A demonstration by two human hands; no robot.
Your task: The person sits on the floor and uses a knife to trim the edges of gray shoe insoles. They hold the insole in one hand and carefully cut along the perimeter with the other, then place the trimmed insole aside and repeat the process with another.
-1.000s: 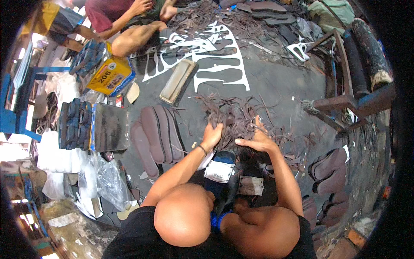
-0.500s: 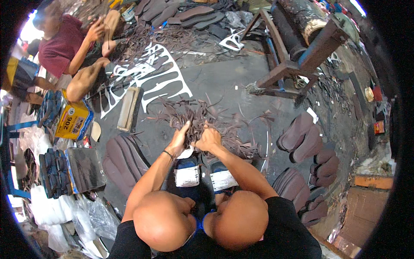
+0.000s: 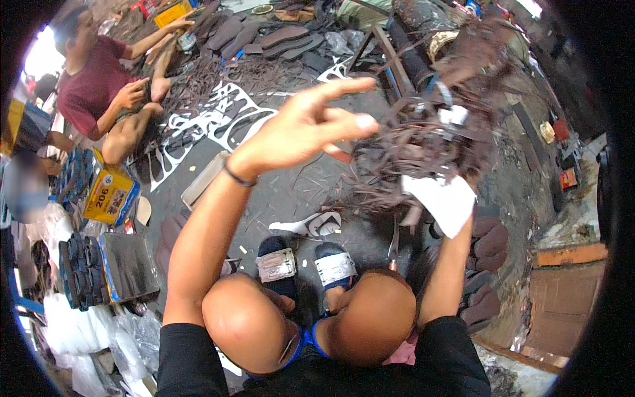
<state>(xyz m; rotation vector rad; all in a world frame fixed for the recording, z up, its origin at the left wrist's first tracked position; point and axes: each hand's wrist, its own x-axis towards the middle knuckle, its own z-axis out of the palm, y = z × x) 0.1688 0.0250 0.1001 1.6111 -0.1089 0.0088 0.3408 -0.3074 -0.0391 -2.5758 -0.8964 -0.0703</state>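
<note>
A big tangled bundle of thin brown scrap strips (image 3: 417,145) hangs in the air at the right, blurred at its far side. My right arm (image 3: 451,264) reaches up to it; the hand is mostly hidden by the strips and a white scrap piece (image 3: 446,202), and it bears the bundle. To the left of the bundle, my left hand (image 3: 301,129) is raised with fingers spread and nothing in it, fingertips close to the strips. Below, a white-and-grey cut-out scrap (image 3: 311,225) lies on the dark floor sheet (image 3: 278,198) before my sandalled feet.
White lattice offcuts (image 3: 218,119) and a long pale block (image 3: 204,180) lie to the left. Brown soles (image 3: 488,241) are stacked at right. A metal frame (image 3: 391,63) stands far right of centre. A seated person (image 3: 92,79) works at far left, near a yellow package (image 3: 111,188).
The brown strips have gone from the floor before my feet up to the right with my right hand. My left hand has come off them, risen and spread its fingers.
</note>
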